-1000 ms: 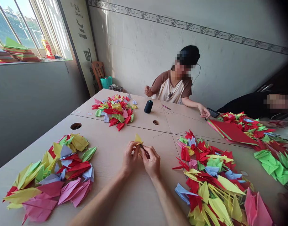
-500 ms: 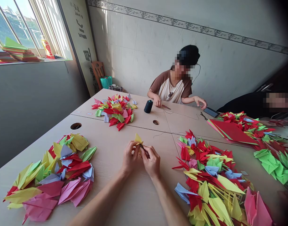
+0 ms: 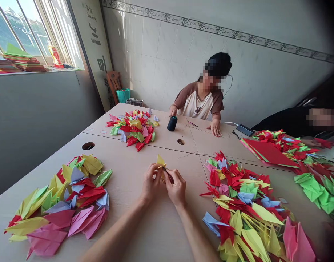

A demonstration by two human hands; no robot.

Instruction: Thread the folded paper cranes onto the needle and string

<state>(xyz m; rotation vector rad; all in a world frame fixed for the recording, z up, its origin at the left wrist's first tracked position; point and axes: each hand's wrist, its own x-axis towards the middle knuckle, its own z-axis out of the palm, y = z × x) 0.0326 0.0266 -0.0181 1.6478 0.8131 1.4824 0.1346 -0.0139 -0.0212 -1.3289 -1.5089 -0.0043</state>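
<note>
My left hand (image 3: pixel 149 183) and my right hand (image 3: pixel 176 188) meet just above the middle of the wooden table (image 3: pixel 134 225). Both pinch a small folded yellow paper piece (image 3: pixel 160 161), whose tip pokes up above the fingers. Something thin and dark shows between my right fingers; I cannot make it out. A heap of folded paper shapes in red, yellow, green, pink and blue (image 3: pixel 60 196) lies to my left. A larger heap (image 3: pixel 243 203) lies to my right.
Across the table a person in a brown and white shirt (image 3: pixel 201 100) rests a hand by a black thread spool (image 3: pixel 172 123). Another paper heap (image 3: pixel 134 127), red sheets (image 3: pixel 267 151), a phone (image 3: pixel 244 130) and two round table holes (image 3: pixel 88 146) are there. A second person's dark sleeve (image 3: pixel 286 122) is at far right.
My hands and the yellow piece have stayed in place. The person opposite moved their hands: one to the spool, the other down flat onto the table.
</note>
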